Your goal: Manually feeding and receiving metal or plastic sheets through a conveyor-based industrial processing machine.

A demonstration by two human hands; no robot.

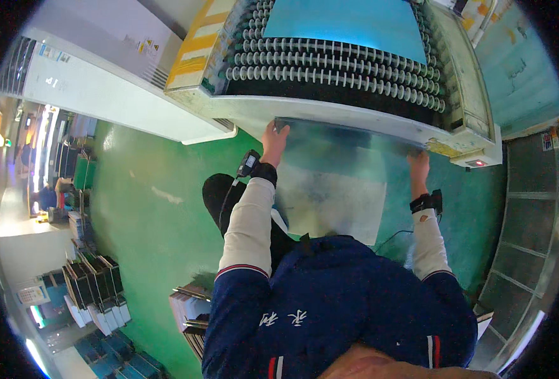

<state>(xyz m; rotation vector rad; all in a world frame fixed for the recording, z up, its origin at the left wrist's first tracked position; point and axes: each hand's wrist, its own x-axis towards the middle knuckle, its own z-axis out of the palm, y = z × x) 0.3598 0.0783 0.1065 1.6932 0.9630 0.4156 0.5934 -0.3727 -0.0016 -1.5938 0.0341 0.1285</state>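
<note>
My left hand (274, 140) and my right hand (419, 168) are closed on the two far corners of a thin, glossy, see-through-looking sheet (339, 142). The sheet hangs just in front of a roller conveyor machine (336, 108), with its dark far edge close below the machine's front panel. Where its near edge ends is hard to make out. On the machine, rows of white disc rollers (336, 77) carry a bright blue flat panel (349, 28). Both wrists wear black bands, and a small black device (248, 163) sits on the left one.
A pale board (336, 215) lies low before me over the green floor (146, 189). A tall white cabinet (115, 95) stands left of the machine, a grey metal rack (522, 234) at right. Racks of dark panels (93, 278) stand at left; stacked panels (191, 312) are beside me.
</note>
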